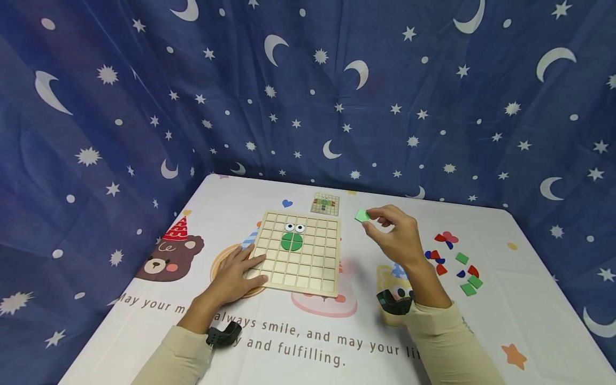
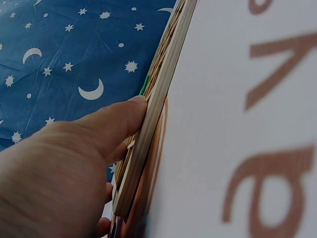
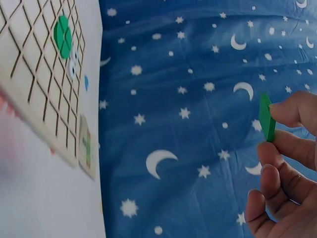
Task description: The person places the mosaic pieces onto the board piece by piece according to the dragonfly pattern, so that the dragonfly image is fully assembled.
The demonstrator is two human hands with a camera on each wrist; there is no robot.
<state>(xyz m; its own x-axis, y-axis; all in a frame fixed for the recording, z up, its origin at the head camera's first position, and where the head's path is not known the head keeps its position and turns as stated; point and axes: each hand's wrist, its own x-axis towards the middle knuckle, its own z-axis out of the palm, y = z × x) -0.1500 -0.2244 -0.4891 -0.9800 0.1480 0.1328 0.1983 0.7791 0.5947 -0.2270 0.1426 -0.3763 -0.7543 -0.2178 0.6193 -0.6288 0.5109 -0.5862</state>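
Note:
A wooden grid board [image 1: 313,271] lies on the table in the head view. On it, green quarter-round pieces [image 1: 291,241] form a circle, with two round eye pieces [image 1: 294,228] directly above. My left hand [image 1: 234,275] rests on the board's left side, fingers spread; its thumb [image 2: 121,116] presses on the edge in the left wrist view. To the right of the board, my right hand [image 1: 395,231] is raised and pinches a green square tile [image 1: 362,215] between thumb and fingers. The right wrist view shows this tile [image 3: 266,118] nearly edge-on, the other fingers loosely curled.
Behind the board is a small pattern card [image 1: 325,203]. On the right side of the table lie loose green squares [image 1: 468,289], red quarter-round pieces [image 1: 441,270] and blue half-round pieces [image 1: 461,274]. A starry blue curtain [image 1: 308,107] hangs behind the printed tablecloth [image 1: 269,353].

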